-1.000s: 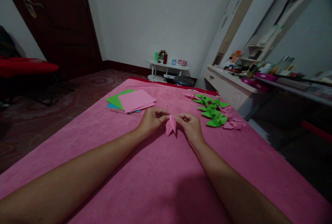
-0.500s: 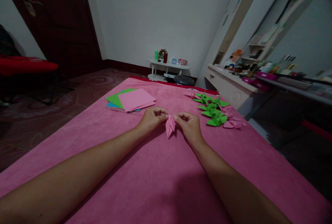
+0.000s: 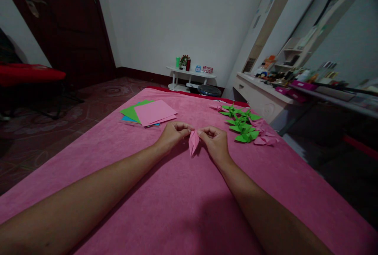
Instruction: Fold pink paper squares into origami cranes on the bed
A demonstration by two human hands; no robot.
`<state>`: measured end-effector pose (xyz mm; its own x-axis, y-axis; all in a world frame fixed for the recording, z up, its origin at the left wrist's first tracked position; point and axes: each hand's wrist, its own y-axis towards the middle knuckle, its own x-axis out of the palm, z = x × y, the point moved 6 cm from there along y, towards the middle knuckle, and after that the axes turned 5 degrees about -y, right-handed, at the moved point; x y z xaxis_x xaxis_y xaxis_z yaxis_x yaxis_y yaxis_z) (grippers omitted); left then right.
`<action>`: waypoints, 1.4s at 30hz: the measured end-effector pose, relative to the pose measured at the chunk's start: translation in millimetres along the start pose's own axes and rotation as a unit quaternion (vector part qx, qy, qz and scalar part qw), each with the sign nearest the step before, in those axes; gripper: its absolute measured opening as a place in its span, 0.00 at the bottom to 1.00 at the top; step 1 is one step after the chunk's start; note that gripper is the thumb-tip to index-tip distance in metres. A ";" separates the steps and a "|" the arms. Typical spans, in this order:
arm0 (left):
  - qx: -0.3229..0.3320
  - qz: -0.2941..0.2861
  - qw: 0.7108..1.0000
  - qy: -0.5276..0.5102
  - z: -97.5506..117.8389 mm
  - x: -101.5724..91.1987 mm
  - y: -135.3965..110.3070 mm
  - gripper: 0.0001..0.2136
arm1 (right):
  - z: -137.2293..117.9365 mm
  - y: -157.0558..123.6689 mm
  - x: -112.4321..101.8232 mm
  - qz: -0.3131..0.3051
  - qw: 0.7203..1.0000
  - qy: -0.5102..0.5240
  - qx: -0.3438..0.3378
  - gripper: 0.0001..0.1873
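A small folded pink paper piece (image 3: 193, 143) hangs point-down just above the pink cloth (image 3: 177, 204). My left hand (image 3: 172, 135) pinches its top from the left, fingers closed. My right hand (image 3: 214, 141) pinches the same top edge from the right, fingers also closed. Both forearms stretch across the cloth toward the middle.
A stack of flat paper sheets (image 3: 150, 113), pink on top of green and blue, lies at the far left. A pile of folded green and pink paper figures (image 3: 245, 127) lies at the far right. A dresser (image 3: 260, 99) stands beyond the right edge, a small white shelf (image 3: 190, 78) by the wall.
The folded pink piece has narrowed slightly and my two hands have drawn a little closer together at its top. Arms otherwise stay in place.
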<state>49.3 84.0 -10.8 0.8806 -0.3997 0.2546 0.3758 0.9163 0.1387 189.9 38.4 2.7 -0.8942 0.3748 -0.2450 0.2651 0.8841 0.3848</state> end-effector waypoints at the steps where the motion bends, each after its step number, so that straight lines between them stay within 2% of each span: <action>1: 0.000 -0.004 1.000 0.002 -0.2 0.3 -0.1 0.07 | -0.1 -0.2 -0.1 0.003 1.000 -0.004 -0.001 0.08; 11: -0.009 -0.023 1.000 0.006 -8.8 -0.2 0.2 0.13 | 0.5 -1.4 -1.3 0.009 1.000 -0.012 -0.007 0.07; 18: 0.016 -0.033 0.999 -0.011 -7.9 -0.6 2.7 0.15 | 4.9 0.7 0.0 -0.006 0.999 0.033 0.014 0.08; 24: -0.032 -0.006 0.997 -0.074 -12.1 -1.9 0.7 0.19 | 7.0 1.6 1.1 -0.023 0.998 0.051 0.009 0.08; 29: -0.080 -0.047 0.989 -0.117 -18.6 1.9 -0.3 0.14 | -1.0 -0.5 0.5 -0.010 1.000 0.019 -0.018 0.06; 32: -0.081 -0.065 0.990 -0.094 -16.9 3.5 -1.0 0.13 | -7.7 -1.8 -0.3 -0.008 0.999 -0.018 -0.047 0.04; 37: 0.004 -0.032 0.998 0.047 -0.7 2.1 -2.1 0.12 | -8.8 -2.3 -2.9 0.005 0.997 -0.040 -0.065 0.05; 42: 0.036 -0.012 0.992 0.121 4.0 -0.3 -0.9 0.11 | -6.3 -1.3 0.6 -0.012 0.999 -0.014 -0.045 0.05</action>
<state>47.6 83.1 -7.2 0.9185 -0.3951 0.0135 0.3835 0.8989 0.2117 186.7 35.7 7.6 -0.8891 0.3623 -0.2797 0.2086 0.8647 0.4569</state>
